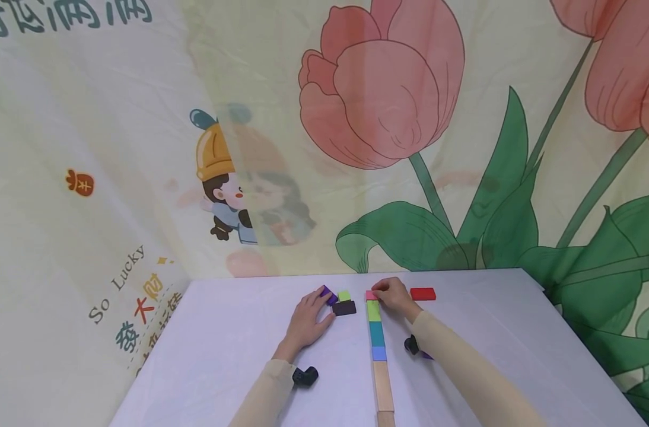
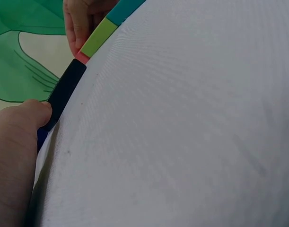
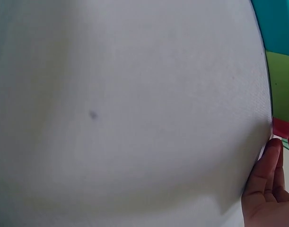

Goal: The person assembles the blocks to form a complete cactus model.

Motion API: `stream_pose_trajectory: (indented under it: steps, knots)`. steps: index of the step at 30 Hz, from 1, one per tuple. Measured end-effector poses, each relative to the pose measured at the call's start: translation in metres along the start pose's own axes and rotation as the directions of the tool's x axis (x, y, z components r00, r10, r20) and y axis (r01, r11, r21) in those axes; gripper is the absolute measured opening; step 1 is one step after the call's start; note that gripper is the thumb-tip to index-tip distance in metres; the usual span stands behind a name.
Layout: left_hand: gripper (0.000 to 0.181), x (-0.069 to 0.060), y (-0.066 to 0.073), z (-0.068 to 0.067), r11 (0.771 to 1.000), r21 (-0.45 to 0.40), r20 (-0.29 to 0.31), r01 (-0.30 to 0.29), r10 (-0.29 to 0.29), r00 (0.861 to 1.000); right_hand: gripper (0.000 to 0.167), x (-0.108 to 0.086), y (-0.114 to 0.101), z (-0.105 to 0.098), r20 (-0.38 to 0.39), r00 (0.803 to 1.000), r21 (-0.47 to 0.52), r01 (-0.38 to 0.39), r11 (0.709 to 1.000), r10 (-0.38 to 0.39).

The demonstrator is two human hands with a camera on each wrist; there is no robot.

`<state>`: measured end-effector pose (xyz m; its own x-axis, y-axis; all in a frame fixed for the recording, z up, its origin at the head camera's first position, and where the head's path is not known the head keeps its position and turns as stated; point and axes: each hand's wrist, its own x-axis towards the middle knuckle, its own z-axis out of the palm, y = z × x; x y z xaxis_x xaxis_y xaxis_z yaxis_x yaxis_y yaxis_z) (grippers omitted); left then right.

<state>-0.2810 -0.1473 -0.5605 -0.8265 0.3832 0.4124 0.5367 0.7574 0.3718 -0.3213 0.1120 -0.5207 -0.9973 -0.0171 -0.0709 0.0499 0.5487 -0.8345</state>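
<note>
Row, head view: running along the white table, end to end: wooden blocks, blue block, teal block, lime block, then the pink block at the far end.
Right hand, head view: at that far end, in a narrow pinch on the pink block.
Left hand, head view: loosely spread, grip wide, nothing plainly clasped; fingertips at the purple block, thumb near the dark block.
Loose pieces, head view: lime piece just behind the dark block; red block to the right of the right hand.
Left thumb, left wrist view: at the dark block's edge; impossible to tell contact from overlap.
Pink block, right wrist view: meeting the lime block's end, between thumb and finger.
Step in hand: apparently setting or squaring the pink block in line.
Next move: probably calling for a soft release, without nudging the row.
</note>
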Motion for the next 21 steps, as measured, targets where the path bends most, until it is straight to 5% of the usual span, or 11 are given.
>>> stream_pose_trajectory:
  steps: [21]
  knots:
    - [0.055, 0.0007, -0.0023, 0.001, 1.0, 0.014, 0.018, -0.004, 0.003, 1.0, 0.014, -0.0005, 0.0011, -0.003, 0.026, 1.0, -0.006, 0.007, 1.0, -0.007]
